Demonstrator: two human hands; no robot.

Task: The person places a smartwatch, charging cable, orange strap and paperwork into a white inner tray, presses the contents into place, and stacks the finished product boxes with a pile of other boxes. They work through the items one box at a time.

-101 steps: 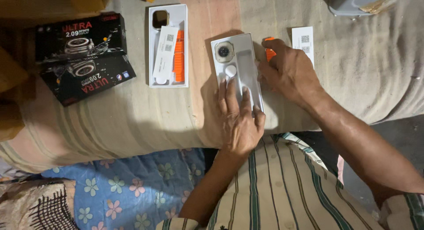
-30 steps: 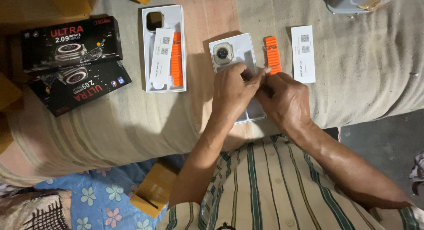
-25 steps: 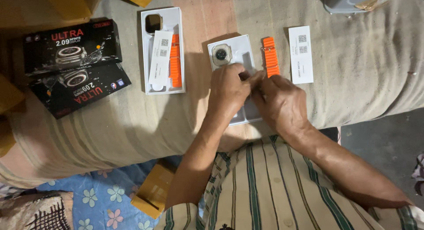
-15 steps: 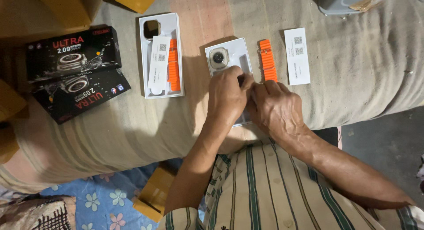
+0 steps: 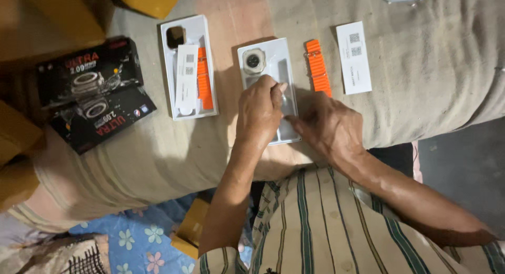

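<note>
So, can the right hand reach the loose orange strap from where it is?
Probably yes. The right hand rests just below the orange strap, which lies uncovered on the cloth, with nothing between them.

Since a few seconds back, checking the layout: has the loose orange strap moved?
Yes. The loose orange strap lay half under the right hand against the white tray; now it lies uncovered between the tray and the white card.

Striped beige bedding (image 5: 431,84), dark floor (image 5: 463,169) beside
</note>
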